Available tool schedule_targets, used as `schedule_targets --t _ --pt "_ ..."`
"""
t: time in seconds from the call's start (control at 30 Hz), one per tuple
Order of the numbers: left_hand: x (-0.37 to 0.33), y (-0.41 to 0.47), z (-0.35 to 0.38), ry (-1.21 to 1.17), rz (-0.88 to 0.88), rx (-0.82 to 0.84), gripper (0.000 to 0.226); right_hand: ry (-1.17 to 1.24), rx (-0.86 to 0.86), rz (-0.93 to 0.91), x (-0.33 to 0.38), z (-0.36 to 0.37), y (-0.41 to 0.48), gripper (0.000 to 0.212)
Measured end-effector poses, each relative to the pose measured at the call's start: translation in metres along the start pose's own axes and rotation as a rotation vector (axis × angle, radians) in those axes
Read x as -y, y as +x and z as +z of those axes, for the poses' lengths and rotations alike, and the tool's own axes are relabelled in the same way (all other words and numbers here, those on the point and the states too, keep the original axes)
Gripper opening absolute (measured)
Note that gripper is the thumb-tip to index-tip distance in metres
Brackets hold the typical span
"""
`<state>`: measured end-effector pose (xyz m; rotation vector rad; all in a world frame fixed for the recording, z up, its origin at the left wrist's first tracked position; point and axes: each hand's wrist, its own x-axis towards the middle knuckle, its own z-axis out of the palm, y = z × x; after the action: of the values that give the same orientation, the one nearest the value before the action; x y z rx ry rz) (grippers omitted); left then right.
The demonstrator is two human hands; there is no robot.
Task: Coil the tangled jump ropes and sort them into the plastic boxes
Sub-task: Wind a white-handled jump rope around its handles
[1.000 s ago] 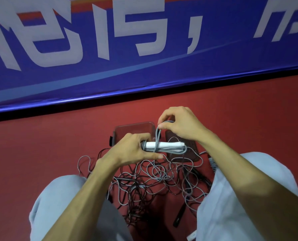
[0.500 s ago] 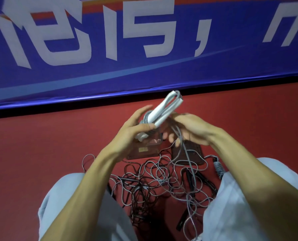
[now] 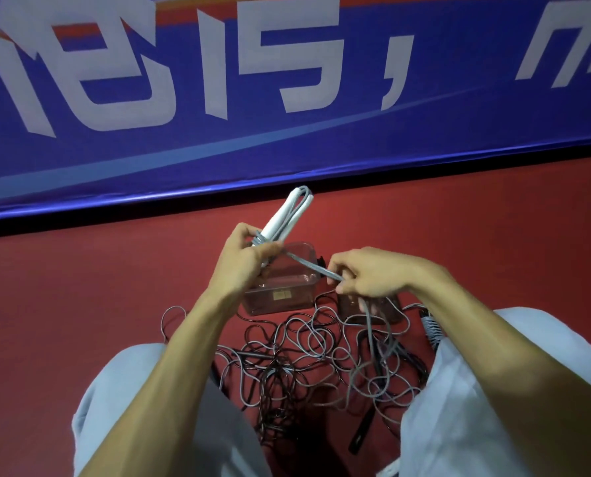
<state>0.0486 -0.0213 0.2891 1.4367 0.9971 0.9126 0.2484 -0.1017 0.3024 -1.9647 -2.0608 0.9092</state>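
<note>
My left hand [image 3: 242, 266] is curled tight around the lower ends of a pair of slim white plastic jump-rope handles [image 3: 289, 215]. They stick up and away from me, tilted to the right, with grey loops hooked over their far tips. My thumb presses a few wraps against the handles.

From that fist a taut stretch of thin grey cord [image 3: 309, 266] runs across to my right hand [image 3: 373, 275]. There my thumb and forefinger pinch it and my other fingers are folded in. Below this hand the cord drops into the pile on the floor. My two hands are near each other but apart, joined only by the cord.

A clear rectangular plastic box [image 3: 287, 297] stands on the red floor [image 3: 80, 304], just beyond and partly behind my left hand. A second, darker box [image 3: 388, 309] sits under my right hand, and I cannot tell what it holds.

Between my knees lies the loose tangle of grey and black ropes [image 3: 304, 359]. A straight black handle [image 3: 361, 438] lies by my right knee, and a ribbed grey handle [image 3: 431, 330] pokes out farther up beside that knee.
</note>
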Motion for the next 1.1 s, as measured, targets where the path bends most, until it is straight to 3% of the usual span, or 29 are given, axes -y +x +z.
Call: schedule_targets --t 0.1,0.2,0.37,0.53,0.67,0.73,0.8,0.97,1.03,1.1 --pt "0.009 0.008 -0.006 0.197 0.028 -0.056 0.029 -0.105 -0.176 -0.11 0.004 -0.007 -0.005 0.019" --pt "0.013 0.012 -0.01 0.4 0.034 -0.011 0.029 -0.148 -0.266 -0.23 0.006 -0.009 -0.007 0.027" --pt "0.013 0.004 -0.002 0.762 0.06 0.248 0.028 -0.241 -0.361 -0.362 0.006 -0.004 -0.003 0.039" --pt "0.012 -0.006 0.007 0.941 0.224 0.453 0.023 -0.134 -0.554 -0.342 0.003 -0.002 -0.001 0.018" --pt "0.012 -0.011 0.01 0.872 0.326 0.489 0.03 0.02 -0.658 -0.224 -0.004 -0.002 0.005 0.008" --pt "0.012 -0.014 0.012 0.81 0.342 0.495 0.041 0.113 -0.665 -0.152 -0.005 -0.003 0.006 0.008" --pt "0.011 -0.016 0.013 0.768 0.356 0.489 0.037 0.22 -0.637 -0.118 -0.004 -0.005 0.006 0.009" --pt "-0.006 -0.02 0.006 0.31 0.217 0.471 0.012 0.854 -0.469 -0.094 -0.003 -0.012 0.002 0.009" --pt "-0.012 -0.021 0.006 0.164 0.18 0.418 0.008 0.976 -0.415 -0.09 -0.002 -0.01 0.005 0.024" --pt "-0.015 -0.021 0.007 -0.006 0.144 0.371 0.016 1.056 -0.376 -0.108 0.004 -0.008 0.005 0.024"
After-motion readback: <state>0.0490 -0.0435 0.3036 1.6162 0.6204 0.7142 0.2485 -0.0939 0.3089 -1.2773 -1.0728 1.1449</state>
